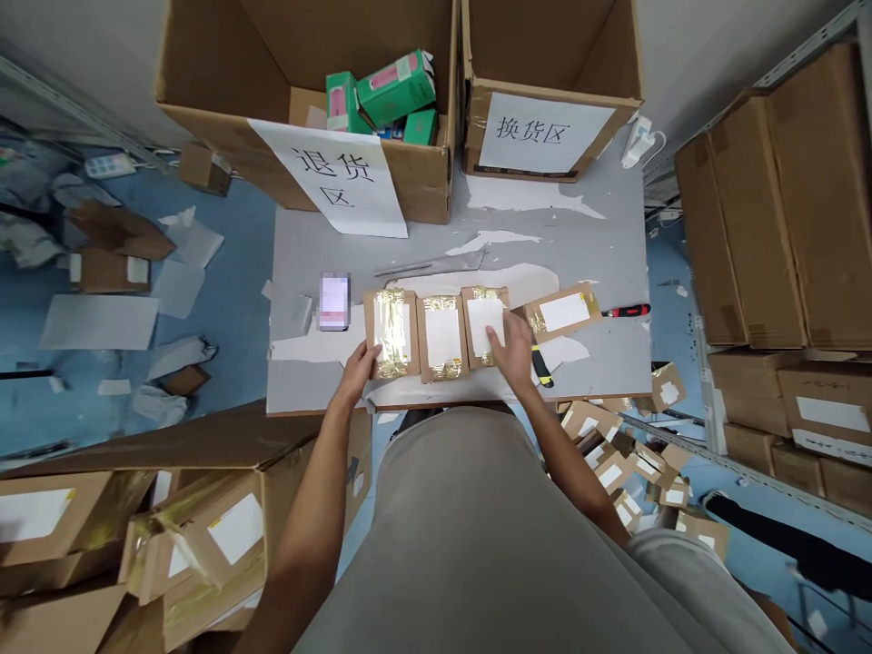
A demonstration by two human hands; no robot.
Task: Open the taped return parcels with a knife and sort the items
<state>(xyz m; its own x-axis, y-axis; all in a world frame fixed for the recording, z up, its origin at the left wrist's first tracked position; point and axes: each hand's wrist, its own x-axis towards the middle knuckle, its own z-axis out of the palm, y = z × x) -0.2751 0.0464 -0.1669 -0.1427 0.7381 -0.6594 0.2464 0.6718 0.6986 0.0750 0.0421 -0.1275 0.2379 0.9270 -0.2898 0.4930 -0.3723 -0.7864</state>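
Three small cardboard boxes lie side by side on the table, each with gold tape and a white label: a left box (381, 354), a middle box (442, 336) and a right box (480, 318). My left hand (358, 374) grips the lower left edge of the left box, thumb at its side. Over the right box's label and right edge rests my right hand (516, 352), fingers apart. A fourth small box (564, 312) lies tilted to the right. Beside my right hand is a yellow-and-black utility knife (541, 366), partly hidden. A red-and-black handled tool (627, 311) lies beyond the fourth box.
A phone (333, 302) lies left on the grey table (613, 245). Two large cartons with paper signs, a left carton (422, 186) holding green boxes (399, 89) and a right carton (477, 127), stand behind. Cartons (783, 209) are stacked right; parcels (235, 527) fill a carton lower left.
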